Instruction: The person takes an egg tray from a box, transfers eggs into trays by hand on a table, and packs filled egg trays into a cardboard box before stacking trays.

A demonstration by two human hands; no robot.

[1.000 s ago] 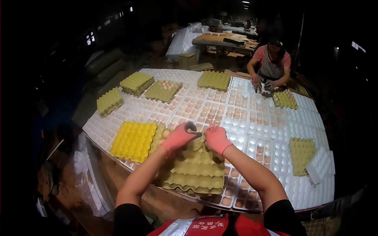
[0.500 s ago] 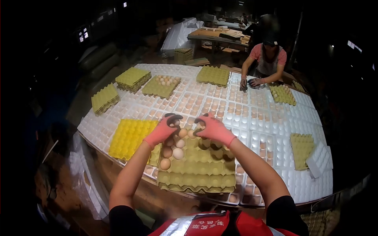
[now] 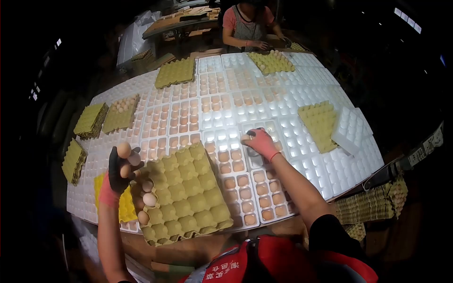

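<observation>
My left hand, in a pink glove with dark fingers, is curled around several eggs by the left edge of a stack of cardboard egg trays. A few more eggs sit along that edge of the top tray; its other cups hold nothing. Out to the right, my right hand reaches over a white foam egg tray, its fingers closed on an egg that is partly hidden. Nearer me, foam trays hold brown eggs in their cups.
A yellow tray lies under my left forearm. More cardboard trays stand around the table, one bearing eggs. A loose foam tray leans at the right. Across the table is a co-worker in a checked apron.
Both hands have left the far edge of the cardboard tray, taking eggs from it. My left hand is now beside it, my right over the foam trays. The view has turned right.
</observation>
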